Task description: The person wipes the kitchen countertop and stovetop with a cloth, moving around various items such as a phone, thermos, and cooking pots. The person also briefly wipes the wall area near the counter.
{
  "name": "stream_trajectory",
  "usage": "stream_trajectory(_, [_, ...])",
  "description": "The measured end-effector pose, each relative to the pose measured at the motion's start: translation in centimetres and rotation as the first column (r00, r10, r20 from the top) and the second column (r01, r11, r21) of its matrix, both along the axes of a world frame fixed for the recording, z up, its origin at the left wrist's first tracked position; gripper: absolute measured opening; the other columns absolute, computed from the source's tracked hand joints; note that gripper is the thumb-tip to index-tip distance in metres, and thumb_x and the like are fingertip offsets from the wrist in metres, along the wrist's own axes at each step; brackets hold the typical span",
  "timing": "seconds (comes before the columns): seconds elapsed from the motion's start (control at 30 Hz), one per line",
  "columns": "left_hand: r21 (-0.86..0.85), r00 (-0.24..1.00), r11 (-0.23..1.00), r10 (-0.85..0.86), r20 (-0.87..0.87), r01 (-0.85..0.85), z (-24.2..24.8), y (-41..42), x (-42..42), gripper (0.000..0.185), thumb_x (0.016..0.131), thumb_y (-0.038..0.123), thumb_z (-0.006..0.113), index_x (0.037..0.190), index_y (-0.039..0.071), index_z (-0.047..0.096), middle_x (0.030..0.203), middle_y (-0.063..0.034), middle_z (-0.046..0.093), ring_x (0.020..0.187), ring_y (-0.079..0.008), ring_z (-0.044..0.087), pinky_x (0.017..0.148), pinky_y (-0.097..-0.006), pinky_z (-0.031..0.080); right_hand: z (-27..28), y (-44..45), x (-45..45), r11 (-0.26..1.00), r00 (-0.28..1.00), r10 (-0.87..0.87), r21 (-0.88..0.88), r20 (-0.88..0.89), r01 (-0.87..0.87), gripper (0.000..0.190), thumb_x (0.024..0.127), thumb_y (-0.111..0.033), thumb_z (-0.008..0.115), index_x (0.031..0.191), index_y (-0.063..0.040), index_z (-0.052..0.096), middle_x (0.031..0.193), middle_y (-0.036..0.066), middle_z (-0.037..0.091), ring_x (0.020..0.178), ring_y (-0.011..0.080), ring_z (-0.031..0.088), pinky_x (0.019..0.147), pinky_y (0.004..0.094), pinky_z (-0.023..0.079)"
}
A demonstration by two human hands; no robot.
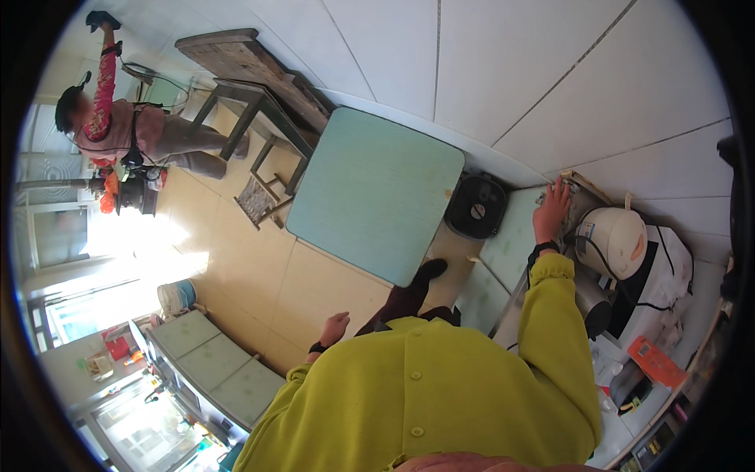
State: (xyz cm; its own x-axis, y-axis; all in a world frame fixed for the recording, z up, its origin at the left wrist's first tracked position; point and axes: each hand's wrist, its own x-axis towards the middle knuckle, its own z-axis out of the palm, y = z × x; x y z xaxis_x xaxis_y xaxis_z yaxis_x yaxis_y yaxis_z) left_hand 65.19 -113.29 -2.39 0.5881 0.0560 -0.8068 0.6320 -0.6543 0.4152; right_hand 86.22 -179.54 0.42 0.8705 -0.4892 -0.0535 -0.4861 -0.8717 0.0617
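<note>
My right hand [551,212] reaches to the wall end of the counter, palm down with fingers spread, over some small items beside a thin upright frame [590,186]. What lies under the fingers is hidden. Just right of it stand a rounded white electric appliance [616,242] with a dark cord and a metal cylindrical container [590,301]. My left hand [335,328] hangs low beside my body above the tiled floor, touching nothing visible; its fingers are partly hidden. A pale green square table [377,189] stands before me, with a black plastic bin [478,206] between it and the counter cabinets.
Another person [124,130] stands at the far left, one arm raised towards the wall. Wooden stools [262,200] and a worn wooden board [236,53] are beyond the table. A row of cabinets [218,360] and a bucket [177,297] stand at the lower left.
</note>
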Motion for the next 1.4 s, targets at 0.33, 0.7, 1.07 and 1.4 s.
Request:
stream_trajectory(0.33, [0.031,0.999,0.999,0.012,0.035,-0.013,0.2,2.5,1.7,0.042,0.092,0.027,0.058,0.122,-0.001,0.064,0.120,-0.0216,0.066,0.114,-0.0324,0.062,0.098,-0.0377,0.048,-0.1,2.3,-2.4,0.999,0.998,-0.016,-0.047,0.061,0.019,0.054,0.083,-0.001,0.055,0.137,-0.004,0.050,0.159,0.008,0.025,0.148,0.0325,0.018,0.118,0.0488,0.022])
stream_trajectory(0.7, [-0.007,0.974,0.974,-0.226,0.005,0.226,-1.5,1.6,4.0,0.041,0.091,0.029,0.057,0.119,0.000,0.066,0.111,-0.0220,0.069,0.104,-0.0318,0.067,0.091,-0.0372,0.052,-0.7,6.8,-9.8,0.997,0.956,0.030,0.058,0.291,-0.049,0.044,0.085,0.002,0.049,0.128,-0.003,0.055,0.152,0.013,0.037,0.145,0.0327,0.027,0.116,0.0493,0.023])
stream_trajectory(1.07, [-0.005,0.767,0.773,-0.629,0.128,0.635,-2.2,-1.7,12.6,0.041,0.091,0.029,0.055,0.119,0.001,0.066,0.113,-0.0228,0.068,0.108,-0.0359,0.064,0.093,-0.0401,0.051,0.0,16.4,-25.3,0.973,0.966,-0.006,0.222,0.259,-0.054,0.047,0.087,0.000,0.049,0.134,-0.003,0.051,0.155,0.011,0.033,0.147,0.0286,0.023,0.120,0.0466,0.020])
stream_trajectory(1.4, [-0.018,0.518,0.525,-0.834,0.190,0.851,-2.6,-7.3,13.2,0.037,0.091,0.027,0.055,0.114,0.000,0.068,0.113,-0.0234,0.067,0.107,-0.0373,0.064,0.093,-0.0391,0.050,4.1,28.0,-43.6,0.921,0.993,0.023,0.384,0.113,-0.065,0.049,0.085,0.000,0.049,0.134,0.000,0.051,0.151,0.011,0.039,0.145,0.0251,0.028,0.120,0.0439,0.022])
